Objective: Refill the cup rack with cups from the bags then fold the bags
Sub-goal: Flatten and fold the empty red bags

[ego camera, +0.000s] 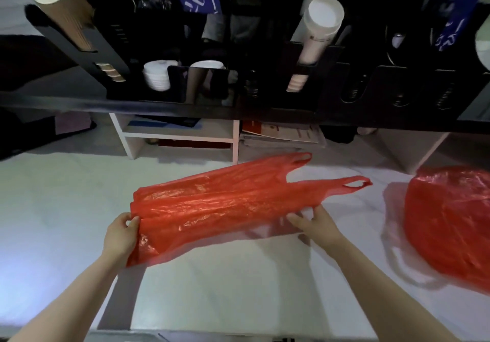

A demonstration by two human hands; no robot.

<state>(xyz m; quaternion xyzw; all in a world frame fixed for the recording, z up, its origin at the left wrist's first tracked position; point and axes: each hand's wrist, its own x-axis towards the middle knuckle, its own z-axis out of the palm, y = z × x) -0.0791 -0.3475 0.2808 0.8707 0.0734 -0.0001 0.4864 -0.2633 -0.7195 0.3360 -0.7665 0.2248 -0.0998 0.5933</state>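
Across frame centre, the empty red bag (225, 204) hung stretched above the white counter (66, 196). Left hand (120, 235) gripped its bottom edge, right hand (315, 225) pinched near the handles. Risk: thin film could slip or bunch (crooked fold). At right edge the second bag (450, 222) looked full.

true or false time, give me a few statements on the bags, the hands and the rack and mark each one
1. Both the left hand and the right hand hold the flat bag. True.
2. The flat bag's handles are at the left hand's end. False: they are at the right hand's end, pointing away to the right.
3. The second bag lies on the table at the right, touched by neither hand. True.
4. The rack holds no cups. False: stacks of cups stand in several of its slots.
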